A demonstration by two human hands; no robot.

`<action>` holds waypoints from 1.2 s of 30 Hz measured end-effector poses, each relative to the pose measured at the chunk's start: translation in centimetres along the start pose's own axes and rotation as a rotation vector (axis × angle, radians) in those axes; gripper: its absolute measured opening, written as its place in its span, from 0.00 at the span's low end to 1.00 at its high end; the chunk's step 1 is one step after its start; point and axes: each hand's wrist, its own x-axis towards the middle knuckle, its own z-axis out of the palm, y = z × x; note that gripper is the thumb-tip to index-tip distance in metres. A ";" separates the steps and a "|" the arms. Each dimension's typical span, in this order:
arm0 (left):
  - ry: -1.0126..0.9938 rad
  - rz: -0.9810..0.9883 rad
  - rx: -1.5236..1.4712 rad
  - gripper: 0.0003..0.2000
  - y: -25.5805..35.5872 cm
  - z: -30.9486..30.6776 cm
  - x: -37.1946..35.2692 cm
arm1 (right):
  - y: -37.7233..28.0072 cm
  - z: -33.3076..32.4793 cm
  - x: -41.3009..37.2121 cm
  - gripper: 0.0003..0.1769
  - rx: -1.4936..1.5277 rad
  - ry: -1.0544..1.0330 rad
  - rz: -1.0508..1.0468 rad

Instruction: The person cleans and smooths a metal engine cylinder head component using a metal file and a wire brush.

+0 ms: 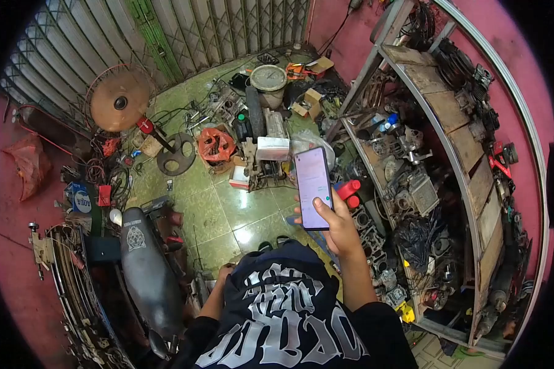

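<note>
The right hand [333, 224] grips a phone [312, 175], with the fingers closed behind it and around its edge, and the thumb lies over the lower part of the lit screen; the phone is raised in front of the person, to the right of the black shirt [283, 307]; the left hand [226, 270] is low beside the shirt, partly hidden, so I cannot tell if its fingers are open or closed; near this hand, farther left, there is a black seat [144, 270]; two red bottles [351, 187] appear just beside the phone; metal parts fill the shelf [477, 163] at the right.
</note>
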 end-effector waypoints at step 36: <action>-0.177 0.308 0.392 0.18 -4.9 2.4 2.0 | 13.4 -17.2 -25.2 0.25 -0.993 0.043 0.461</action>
